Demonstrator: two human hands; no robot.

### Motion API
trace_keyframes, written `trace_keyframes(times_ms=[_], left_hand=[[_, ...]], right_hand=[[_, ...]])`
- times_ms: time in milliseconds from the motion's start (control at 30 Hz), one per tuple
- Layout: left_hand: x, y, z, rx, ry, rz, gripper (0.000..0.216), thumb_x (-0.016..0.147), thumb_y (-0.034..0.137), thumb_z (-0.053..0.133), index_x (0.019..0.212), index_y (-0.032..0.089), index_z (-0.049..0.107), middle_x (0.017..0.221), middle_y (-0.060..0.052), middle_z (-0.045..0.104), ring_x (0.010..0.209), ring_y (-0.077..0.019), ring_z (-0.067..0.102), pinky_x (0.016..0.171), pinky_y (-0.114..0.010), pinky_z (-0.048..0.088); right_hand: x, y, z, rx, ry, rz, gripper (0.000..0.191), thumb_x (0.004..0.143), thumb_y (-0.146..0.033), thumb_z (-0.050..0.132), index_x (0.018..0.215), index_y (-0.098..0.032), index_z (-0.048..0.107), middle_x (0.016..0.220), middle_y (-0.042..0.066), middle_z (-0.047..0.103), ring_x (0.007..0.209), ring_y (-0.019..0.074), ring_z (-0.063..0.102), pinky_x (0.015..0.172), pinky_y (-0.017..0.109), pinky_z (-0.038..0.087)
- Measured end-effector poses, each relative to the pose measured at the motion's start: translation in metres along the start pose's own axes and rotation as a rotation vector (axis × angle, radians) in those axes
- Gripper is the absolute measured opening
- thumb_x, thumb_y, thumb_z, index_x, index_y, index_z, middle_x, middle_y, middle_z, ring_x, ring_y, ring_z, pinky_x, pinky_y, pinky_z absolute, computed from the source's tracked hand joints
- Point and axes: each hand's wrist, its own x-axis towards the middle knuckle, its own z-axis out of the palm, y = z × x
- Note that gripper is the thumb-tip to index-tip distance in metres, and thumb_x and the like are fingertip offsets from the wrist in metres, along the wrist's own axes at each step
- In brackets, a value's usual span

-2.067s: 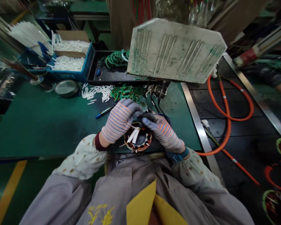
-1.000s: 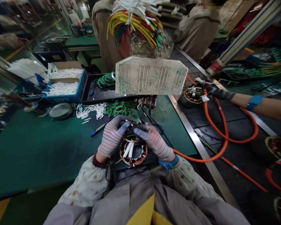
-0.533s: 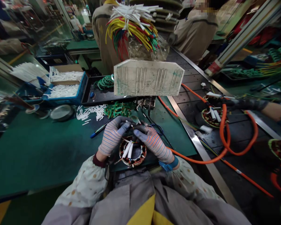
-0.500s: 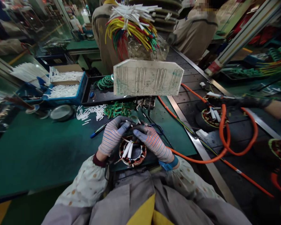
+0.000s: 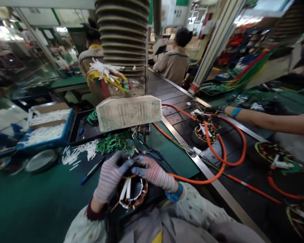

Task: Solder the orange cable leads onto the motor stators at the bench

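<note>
A ring-shaped motor stator point(image 5: 142, 195) with copper windings rests on the bench edge in front of me. White sleeves point(image 5: 126, 189) lie across its ring. Above its far rim, my left hand point(image 5: 108, 175), in a striped glove with dark fingertips, is closed in a pinch. My right hand point(image 5: 154, 171), gloved alike, is pinched against the left one. Thin wire leads run up from the stator into the fingers of both hands; the fingertips mostly hide the wire ends. Near the left hand lies a blue pen point(image 5: 91, 172).
Loose white sleeves point(image 5: 81, 152) and green tied cords point(image 5: 111, 143) lie behind my hands. A blue bin point(image 5: 68, 126) of sleeves stands left, a white board point(image 5: 129, 113) ahead. An orange hose point(image 5: 192, 181) loops over the conveyor point(image 5: 177, 116). From the right reaches a co-worker's arm point(image 5: 268, 121).
The view has tilted up and swung right, so the bench things sit lower and further left. Both hands stay pinched together over the stator. The co-worker's arm reaches further in.
</note>
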Motion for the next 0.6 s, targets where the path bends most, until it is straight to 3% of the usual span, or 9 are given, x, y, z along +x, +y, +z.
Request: trace_keyframes(times_ms=[267, 400, 600], left_hand=[[-0.003, -0.0069, -0.0015, -0.185, 0.051, -0.089, 0.045, 0.074, 0.063, 0.093, 0.091, 0.023, 0.083, 0.092, -0.006, 0.086, 0.087, -0.0287, 0.082, 0.082, -0.035, 0.07], [-0.0026, -0.0064, -0.0005, -0.209, 0.081, -0.073, 0.05, 0.07, 0.069, 0.095, 0.088, 0.024, 0.084, 0.09, -0.006, 0.086, 0.084, -0.0297, 0.082, 0.078, -0.036, 0.071], [0.0, -0.0115, 0.0015, -0.066, -0.004, -0.018, 0.054, 0.072, 0.076, 0.091, 0.085, 0.025, 0.081, 0.082, -0.004, 0.084, 0.08, -0.0308, 0.083, 0.078, -0.039, 0.073]], right_hand=[[0.0026, -0.0022, 0.0026, -0.003, -0.004, 0.088, 0.063, 0.08, -0.075, 0.091, 0.105, -0.018, 0.087, 0.098, 0.004, 0.081, 0.095, 0.0219, 0.072, 0.099, 0.038, 0.06], [0.0012, -0.0045, 0.0006, -0.115, -0.052, -0.009, 0.059, 0.083, -0.075, 0.089, 0.102, -0.019, 0.087, 0.099, 0.004, 0.082, 0.099, 0.0238, 0.074, 0.102, 0.038, 0.06], [0.0074, 0.0047, 0.0028, -0.197, -0.018, -0.051, 0.062, 0.085, -0.082, 0.082, 0.098, -0.021, 0.085, 0.095, 0.003, 0.081, 0.094, 0.0233, 0.074, 0.096, 0.037, 0.062]])
